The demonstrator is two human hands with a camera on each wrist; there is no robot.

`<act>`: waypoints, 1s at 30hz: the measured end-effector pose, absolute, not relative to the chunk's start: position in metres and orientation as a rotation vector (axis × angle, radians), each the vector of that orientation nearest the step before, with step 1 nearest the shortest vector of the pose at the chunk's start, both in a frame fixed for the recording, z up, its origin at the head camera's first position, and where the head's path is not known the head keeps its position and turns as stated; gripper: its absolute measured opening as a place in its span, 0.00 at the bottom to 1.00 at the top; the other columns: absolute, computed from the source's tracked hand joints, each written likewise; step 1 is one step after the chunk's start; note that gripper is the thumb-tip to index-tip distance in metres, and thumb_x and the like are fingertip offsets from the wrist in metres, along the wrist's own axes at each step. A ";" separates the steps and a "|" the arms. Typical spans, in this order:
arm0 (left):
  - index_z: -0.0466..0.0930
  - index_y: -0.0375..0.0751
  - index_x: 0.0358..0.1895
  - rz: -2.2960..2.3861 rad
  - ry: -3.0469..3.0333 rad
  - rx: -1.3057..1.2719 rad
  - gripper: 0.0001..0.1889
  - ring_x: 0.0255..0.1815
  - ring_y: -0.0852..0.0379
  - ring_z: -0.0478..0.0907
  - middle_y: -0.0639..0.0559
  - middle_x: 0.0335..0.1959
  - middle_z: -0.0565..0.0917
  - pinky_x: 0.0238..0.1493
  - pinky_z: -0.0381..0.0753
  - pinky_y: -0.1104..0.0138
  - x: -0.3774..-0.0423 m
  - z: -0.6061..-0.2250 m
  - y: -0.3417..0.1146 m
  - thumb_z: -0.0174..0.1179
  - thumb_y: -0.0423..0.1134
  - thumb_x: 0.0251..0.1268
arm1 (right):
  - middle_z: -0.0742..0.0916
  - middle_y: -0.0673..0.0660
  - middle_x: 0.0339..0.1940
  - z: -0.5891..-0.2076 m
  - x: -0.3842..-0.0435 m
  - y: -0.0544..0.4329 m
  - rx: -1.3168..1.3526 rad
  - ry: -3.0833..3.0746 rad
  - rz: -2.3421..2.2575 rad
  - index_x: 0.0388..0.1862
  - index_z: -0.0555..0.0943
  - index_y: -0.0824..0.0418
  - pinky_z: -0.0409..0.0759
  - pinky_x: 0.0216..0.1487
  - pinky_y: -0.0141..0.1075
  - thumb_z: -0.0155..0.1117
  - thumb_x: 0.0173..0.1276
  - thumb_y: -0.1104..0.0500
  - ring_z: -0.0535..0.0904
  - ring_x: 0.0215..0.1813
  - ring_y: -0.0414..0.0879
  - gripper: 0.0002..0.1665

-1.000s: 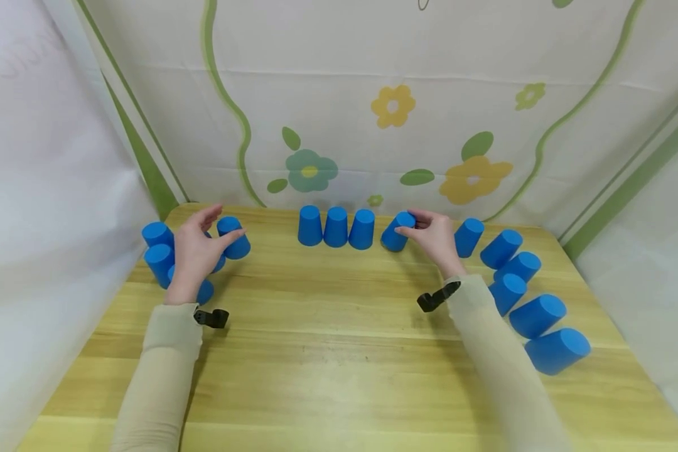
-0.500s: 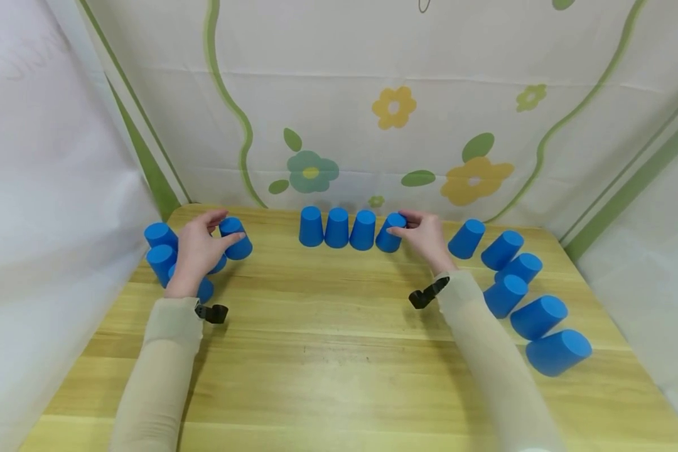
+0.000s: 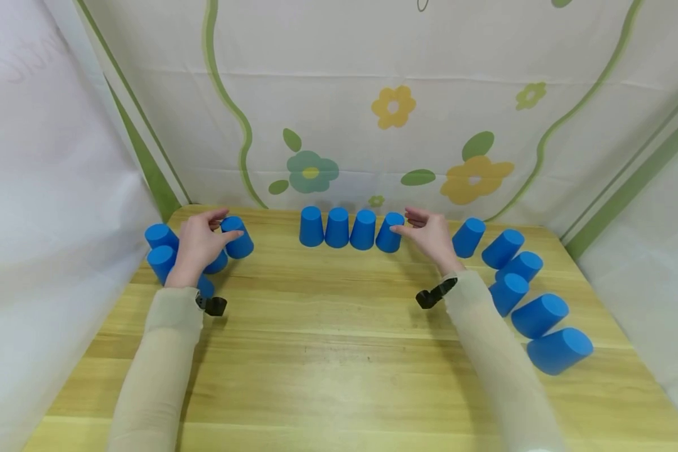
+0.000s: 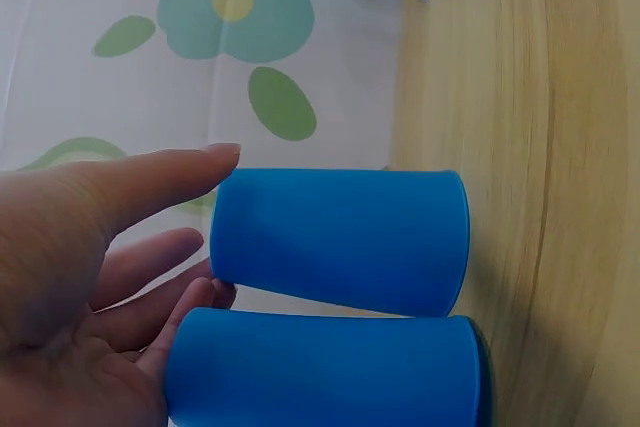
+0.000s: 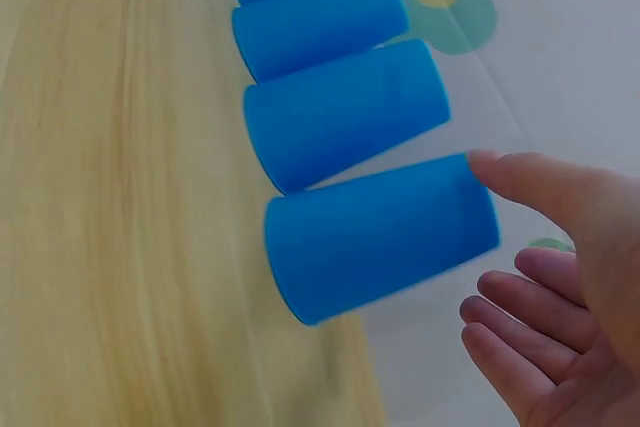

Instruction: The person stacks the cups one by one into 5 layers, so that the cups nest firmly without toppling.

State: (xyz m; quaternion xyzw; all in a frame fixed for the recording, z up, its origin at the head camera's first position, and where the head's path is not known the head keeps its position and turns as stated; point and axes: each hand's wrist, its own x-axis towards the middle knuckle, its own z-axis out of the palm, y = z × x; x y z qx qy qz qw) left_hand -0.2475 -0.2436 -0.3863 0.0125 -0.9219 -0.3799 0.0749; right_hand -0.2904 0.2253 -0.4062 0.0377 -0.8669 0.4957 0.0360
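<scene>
**One pinched, one just thumbed**

So the left cup [image 3: 238, 237] is pinched near its narrow top by the left hand [image 3: 199, 243]. The right cup [image 3: 390, 233], end of the back row, is only touched by the thumb of the right hand [image 3: 434, 238], other fingers spread clear. Three row cups [image 3: 337, 228] are lined up beside it. More are strung down the wooden table's [image 3: 333, 389] right side, backed by a flowery curtain [image 3: 316, 94].

We reach both arms forward, left arm [image 3: 158, 364] and right arm [image 3: 503, 358] well apart. Our left grip [image 3: 198, 245] has its thumb [image 4: 160, 177] stretched out opposite loosely bent fingers [image 4: 150, 263]. Our right grip [image 3: 434, 238] looks relaxed, right thumb [image 5: 540, 182] extended, right fingers [image 5: 535, 309] gently curved away from it.
</scene>
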 end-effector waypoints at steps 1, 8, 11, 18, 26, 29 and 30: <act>0.72 0.34 0.72 -1.129 -2.769 0.031 0.33 0.65 0.35 0.72 0.34 0.65 0.76 0.62 0.75 0.44 -0.248 -0.386 -0.244 0.69 0.44 0.69 | 0.80 0.63 0.66 -0.404 -0.289 0.229 0.111 -2.655 1.522 0.73 0.75 0.60 0.77 0.65 0.48 0.76 0.65 0.47 0.76 0.67 0.58 0.41; 0.75 0.31 0.68 -1.043 -2.799 -0.069 0.30 0.61 0.35 0.75 0.34 0.62 0.79 0.59 0.76 0.44 -0.253 -0.384 -0.243 0.70 0.43 0.68 | 0.82 0.63 0.64 -0.386 -0.279 0.258 0.104 -2.598 1.401 0.71 0.76 0.61 0.78 0.63 0.44 0.76 0.65 0.46 0.78 0.65 0.58 0.40; 0.77 0.31 0.67 -1.020 -2.786 -0.160 0.30 0.58 0.35 0.76 0.34 0.61 0.80 0.57 0.78 0.45 -0.253 -0.384 -0.239 0.72 0.42 0.66 | 0.82 0.63 0.64 -0.381 -0.276 0.271 0.087 -2.582 1.392 0.70 0.77 0.62 0.78 0.63 0.43 0.76 0.64 0.44 0.79 0.64 0.57 0.41; 0.77 0.31 0.66 -1.077 -2.759 -0.220 0.29 0.57 0.36 0.78 0.35 0.61 0.80 0.57 0.79 0.46 -0.247 -0.383 -0.230 0.72 0.42 0.66 | 0.80 0.60 0.67 -0.371 -0.267 0.298 -0.035 -2.595 1.380 0.73 0.75 0.58 0.76 0.65 0.45 0.75 0.57 0.33 0.76 0.67 0.56 0.51; 0.76 0.33 0.68 -1.093 -2.775 -0.221 0.30 0.57 0.38 0.78 0.36 0.63 0.80 0.57 0.79 0.46 -0.240 -0.383 -0.227 0.72 0.43 0.66 | 0.74 0.59 0.74 -0.365 -0.261 0.325 -0.154 -2.636 1.351 0.78 0.69 0.57 0.71 0.69 0.50 0.73 0.62 0.35 0.69 0.73 0.57 0.51; 0.76 0.32 0.68 -1.087 -2.767 -0.255 0.30 0.57 0.38 0.78 0.36 0.63 0.79 0.57 0.79 0.46 -0.236 -0.385 -0.225 0.72 0.42 0.66 | 0.72 0.60 0.75 -0.366 -0.262 0.334 -0.167 -2.659 1.305 0.78 0.68 0.59 0.68 0.71 0.53 0.73 0.63 0.36 0.65 0.75 0.59 0.51; 0.76 0.32 0.67 -1.089 -2.765 -0.263 0.30 0.57 0.37 0.78 0.36 0.63 0.79 0.57 0.79 0.45 -0.234 -0.385 -0.225 0.72 0.42 0.65 | 0.72 0.61 0.75 -0.368 -0.262 0.337 -0.161 -2.668 1.286 0.78 0.68 0.60 0.67 0.71 0.54 0.73 0.64 0.36 0.65 0.75 0.60 0.51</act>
